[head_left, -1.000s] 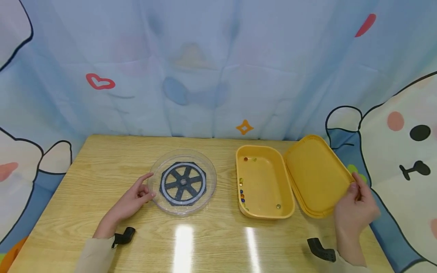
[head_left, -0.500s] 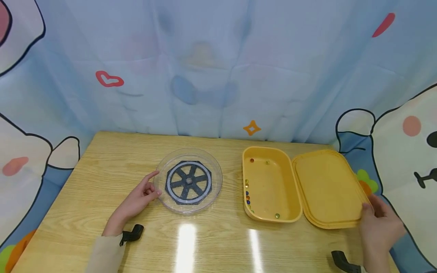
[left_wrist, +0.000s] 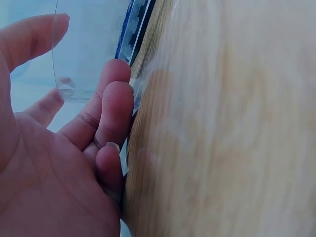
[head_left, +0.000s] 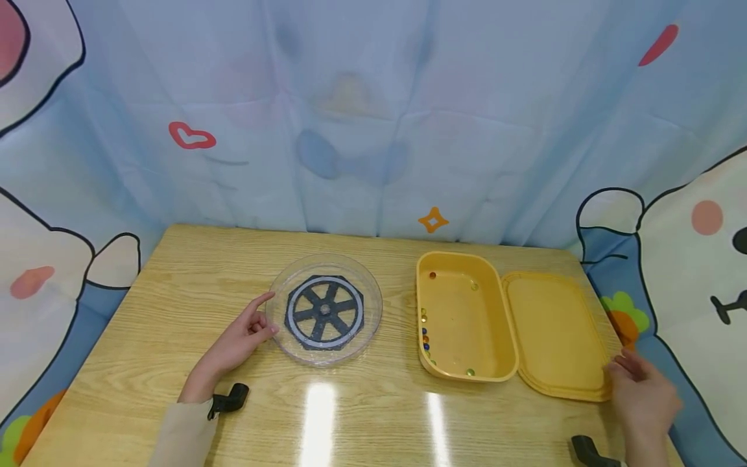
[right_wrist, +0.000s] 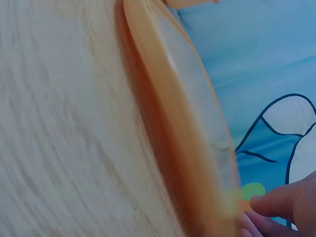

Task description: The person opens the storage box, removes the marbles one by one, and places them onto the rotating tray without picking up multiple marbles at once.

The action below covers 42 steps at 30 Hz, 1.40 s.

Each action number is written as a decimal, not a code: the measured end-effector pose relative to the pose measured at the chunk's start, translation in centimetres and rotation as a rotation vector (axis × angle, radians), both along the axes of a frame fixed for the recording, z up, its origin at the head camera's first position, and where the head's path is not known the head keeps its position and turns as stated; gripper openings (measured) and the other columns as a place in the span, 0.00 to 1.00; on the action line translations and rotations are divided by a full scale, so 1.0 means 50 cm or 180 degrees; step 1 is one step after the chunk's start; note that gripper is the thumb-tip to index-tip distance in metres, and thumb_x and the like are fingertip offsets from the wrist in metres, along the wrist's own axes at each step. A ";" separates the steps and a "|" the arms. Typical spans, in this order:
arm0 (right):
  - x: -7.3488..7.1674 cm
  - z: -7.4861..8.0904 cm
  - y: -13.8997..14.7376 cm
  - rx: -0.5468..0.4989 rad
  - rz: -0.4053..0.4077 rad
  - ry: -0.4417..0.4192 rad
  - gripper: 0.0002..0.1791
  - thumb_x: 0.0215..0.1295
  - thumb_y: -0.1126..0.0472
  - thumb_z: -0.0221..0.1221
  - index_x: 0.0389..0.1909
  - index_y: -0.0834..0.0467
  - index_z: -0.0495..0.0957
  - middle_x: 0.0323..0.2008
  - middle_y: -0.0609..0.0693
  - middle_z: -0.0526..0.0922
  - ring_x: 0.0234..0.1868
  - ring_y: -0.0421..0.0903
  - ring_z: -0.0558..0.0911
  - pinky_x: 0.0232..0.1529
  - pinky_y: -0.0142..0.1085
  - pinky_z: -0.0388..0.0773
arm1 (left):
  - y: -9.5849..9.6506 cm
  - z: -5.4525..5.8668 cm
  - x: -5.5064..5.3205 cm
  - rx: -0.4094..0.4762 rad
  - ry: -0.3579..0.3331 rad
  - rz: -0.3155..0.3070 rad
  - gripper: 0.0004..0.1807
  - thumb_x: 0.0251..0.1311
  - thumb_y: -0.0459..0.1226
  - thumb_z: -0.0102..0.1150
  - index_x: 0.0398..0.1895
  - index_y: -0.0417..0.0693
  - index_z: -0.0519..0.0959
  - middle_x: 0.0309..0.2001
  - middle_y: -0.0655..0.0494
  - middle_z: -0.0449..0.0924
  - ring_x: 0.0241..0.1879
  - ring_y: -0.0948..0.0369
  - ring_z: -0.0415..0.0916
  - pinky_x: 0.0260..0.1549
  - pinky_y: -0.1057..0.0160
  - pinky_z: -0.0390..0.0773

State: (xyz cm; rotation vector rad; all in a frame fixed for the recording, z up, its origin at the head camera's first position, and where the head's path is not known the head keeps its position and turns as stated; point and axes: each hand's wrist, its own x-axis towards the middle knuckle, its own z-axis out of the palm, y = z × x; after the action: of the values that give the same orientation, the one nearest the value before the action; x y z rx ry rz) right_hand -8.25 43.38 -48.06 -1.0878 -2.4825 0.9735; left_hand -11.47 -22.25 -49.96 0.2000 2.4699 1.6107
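In the head view a clear round tray [head_left: 369, 310] with a dark spoked wheel shape [head_left: 325, 310] at its middle lies on the table. My left hand [head_left: 233, 342] touches its left rim with thumb and index fingertip spread apart; the other fingers are loosely bent, as the left wrist view also shows. A yellow rectangular tub [head_left: 463, 318] stands to the right, with several small coloured glass marbles [head_left: 426, 338] mostly along its left side. Beside it lies a yellow lid [head_left: 557, 331]. My right hand [head_left: 644, 392] pinches the lid's lower right edge.
The wooden table [head_left: 373, 415] carries two bright light reflections near the front. A blue cartoon-printed curtain [head_left: 373, 130] hangs behind it and comes round both sides. Black wrist cameras [head_left: 230, 399] are on both wrists.
My right hand has lowered the lid from a tilt beside the tub to nearly flat on the table, moving right and towards me. The view has shifted slightly; my left hand stays at the tray.
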 end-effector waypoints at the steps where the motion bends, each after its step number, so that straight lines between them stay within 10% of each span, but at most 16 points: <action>1: 0.001 -0.001 0.000 0.0025 -0.0005 0.0005 0.26 0.72 0.59 0.57 0.70 0.59 0.70 0.62 0.63 0.75 0.29 0.16 0.65 0.22 0.16 0.65 | 0.001 -0.001 0.000 0.0003 0.0002 -0.0002 0.35 0.70 0.39 0.59 0.77 0.50 0.56 0.35 0.50 0.71 0.32 0.58 0.66 0.36 0.63 0.67; 11: 0.000 0.048 -0.043 0.0013 0.0203 0.0111 0.26 0.72 0.54 0.57 0.68 0.58 0.73 0.61 0.60 0.77 0.30 0.17 0.65 0.27 0.15 0.68 | 0.010 0.008 0.004 -0.0023 -0.0058 -0.0026 0.36 0.71 0.38 0.57 0.78 0.48 0.54 0.36 0.50 0.70 0.32 0.58 0.64 0.35 0.63 0.66; 19: -0.043 0.115 -0.143 0.0523 0.1052 0.0816 0.20 0.68 0.59 0.64 0.59 0.60 0.80 0.51 0.63 0.83 0.32 0.12 0.66 0.33 0.13 0.67 | 0.031 0.073 0.020 0.0007 -0.0094 -0.0063 0.34 0.71 0.33 0.55 0.76 0.40 0.55 0.35 0.49 0.70 0.31 0.56 0.65 0.34 0.63 0.66; 26: -0.100 0.164 -0.213 0.0384 0.1822 0.0892 0.23 0.71 0.53 0.60 0.59 0.63 0.80 0.52 0.62 0.83 0.38 0.18 0.71 0.37 0.15 0.69 | 0.031 0.079 0.025 0.0015 -0.0100 -0.0015 0.34 0.70 0.32 0.56 0.76 0.41 0.56 0.35 0.49 0.70 0.31 0.57 0.64 0.34 0.64 0.65; 34: -0.176 0.174 -0.283 0.0275 0.2438 0.0906 0.23 0.72 0.52 0.59 0.59 0.63 0.80 0.50 0.61 0.84 0.48 0.55 0.83 0.39 0.15 0.69 | 0.032 0.078 0.028 0.0018 -0.0155 0.0016 0.34 0.71 0.33 0.56 0.76 0.42 0.56 0.35 0.48 0.70 0.30 0.59 0.63 0.33 0.64 0.65; 42: -0.249 0.147 -0.336 -0.0205 0.2694 0.0751 0.24 0.71 0.49 0.59 0.59 0.61 0.80 0.52 0.58 0.83 0.52 0.55 0.81 0.41 0.22 0.74 | 0.027 0.080 0.030 0.0024 -0.0140 0.0007 0.34 0.71 0.32 0.55 0.76 0.42 0.55 0.36 0.48 0.70 0.30 0.59 0.63 0.32 0.64 0.65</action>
State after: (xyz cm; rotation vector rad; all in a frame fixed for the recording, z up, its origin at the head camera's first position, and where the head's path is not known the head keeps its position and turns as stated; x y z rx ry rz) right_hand -20.68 26.59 -40.69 0.1372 -2.7167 1.2842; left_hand -9.98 -20.91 -45.95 0.1614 2.4326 1.6080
